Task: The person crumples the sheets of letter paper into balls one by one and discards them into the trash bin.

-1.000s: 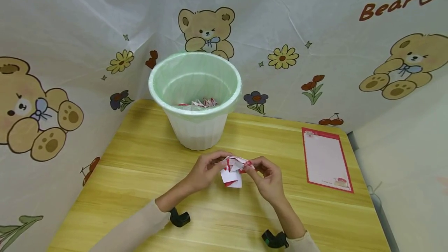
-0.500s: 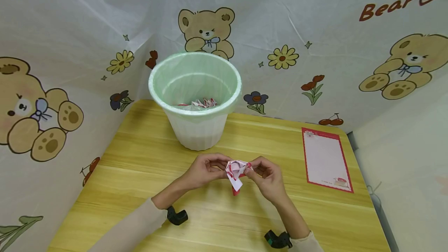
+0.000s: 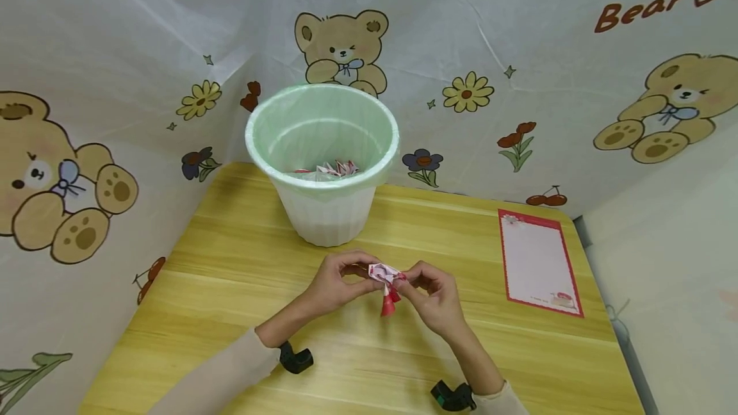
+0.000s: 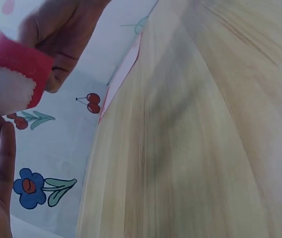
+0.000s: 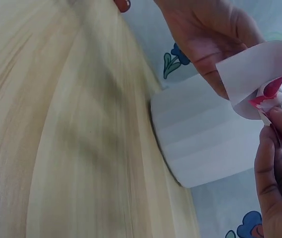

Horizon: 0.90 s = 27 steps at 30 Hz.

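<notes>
Over the front middle of the table, both hands hold a folded, crumpled sheet of red-and-white paper (image 3: pixel 381 273). My left hand (image 3: pixel 339 282) pinches its left end between thumb and fingers. At the other end, my right hand (image 3: pixel 435 298) pinches the paper with thumb and fingertips. A red tail of the sheet hangs down between the hands. In the left wrist view a curved red-and-white flap of the paper (image 4: pixel 12 79) shows near the left edge. From the right wrist, the white back of the paper (image 5: pixel 252 69) curls beside the left hand's fingers.
A pale green and white bin (image 3: pixel 331 213) stands behind the hands, with crumpled red-and-white paper (image 3: pixel 340 169) inside. A flat red-bordered sheet (image 3: pixel 542 261) lies on the wooden table (image 3: pixel 202 287) at the right. Bear-patterned cloth (image 3: pixel 438 31) hangs behind.
The loose white flap that hung below the hands has turned and narrowed, and a red tail now hangs there. The left hand has shifted its hold slightly; the right hand keeps its pinch.
</notes>
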### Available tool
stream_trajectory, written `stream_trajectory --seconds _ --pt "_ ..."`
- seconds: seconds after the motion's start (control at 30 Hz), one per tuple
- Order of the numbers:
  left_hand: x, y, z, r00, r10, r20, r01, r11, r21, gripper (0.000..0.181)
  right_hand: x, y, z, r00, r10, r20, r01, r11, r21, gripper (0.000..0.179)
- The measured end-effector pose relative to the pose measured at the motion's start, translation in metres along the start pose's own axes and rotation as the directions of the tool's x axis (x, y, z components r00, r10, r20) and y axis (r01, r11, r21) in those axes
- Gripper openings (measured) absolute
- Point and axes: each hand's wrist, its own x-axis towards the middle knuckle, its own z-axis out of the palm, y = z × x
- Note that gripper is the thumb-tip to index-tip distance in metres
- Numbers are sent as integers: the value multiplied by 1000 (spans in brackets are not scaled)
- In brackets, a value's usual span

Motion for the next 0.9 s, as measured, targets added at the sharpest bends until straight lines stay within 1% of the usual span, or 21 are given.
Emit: stream_trajectory --seconds 0.13,0.17,0.33,0.43,0.6,0.67,0.8,0.9 --pt "-1 -1 2 999 27 -26 -25 997 79 17 -1 0 4 1000 -5 5 6 1000 -13 16" --pt "0 -2 3 999 39 -29 -37 995 92 15 -2 0 4 1000 -1 5 1 1000 -12 16" --pt "1 -1 3 997 59 -49 -51 988 145 9 -3 -2 9 999 36 -6 -36 999 4 9" --pt "2 0 3 995 68 -71 -56 985 164 8 -4 -2 12 999 33 -18 -33 999 7 7" --pt "5 0 4 991 81 -108 -62 983 172 7 -5 -3 14 999 19 -38 -18 999 30 14" --pt "5 -1 4 989 91 -116 -69 981 180 7 -4 -4 16 998 25 -50 -24 999 25 15" --pt "4 -3 7 987 119 -107 -95 974 205 3 -2 -5 19 996 63 -69 -65 998 -24 15" --pt "2 -4 8 986 131 -101 -106 970 220 7 -1 -6 21 995 82 -62 -86 995 -52 13"
